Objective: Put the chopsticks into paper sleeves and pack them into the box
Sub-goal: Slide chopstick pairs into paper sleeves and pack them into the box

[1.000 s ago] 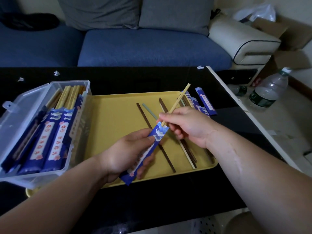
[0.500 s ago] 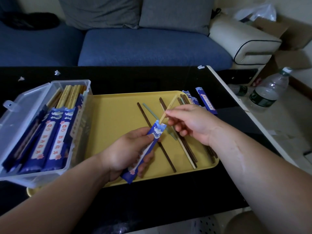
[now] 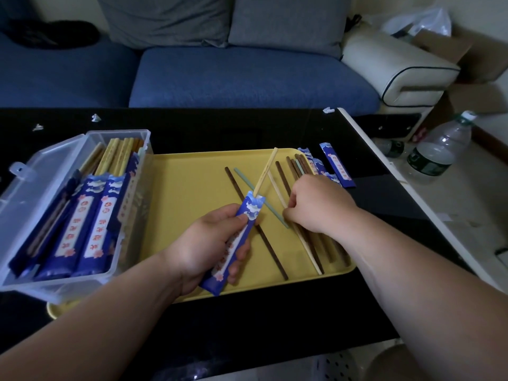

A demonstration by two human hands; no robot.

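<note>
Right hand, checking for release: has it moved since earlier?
Yes: right hand shifted slightly right and nearer along the yellow tray, off the chopstick in the sleeve.

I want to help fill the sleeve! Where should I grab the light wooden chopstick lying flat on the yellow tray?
Probably pinch the light chopstick by its two long sides, from above, near its far half. It lies flat on the tray, so nothing can slip under it, and dark chopsticks crowd its near end.
</note>
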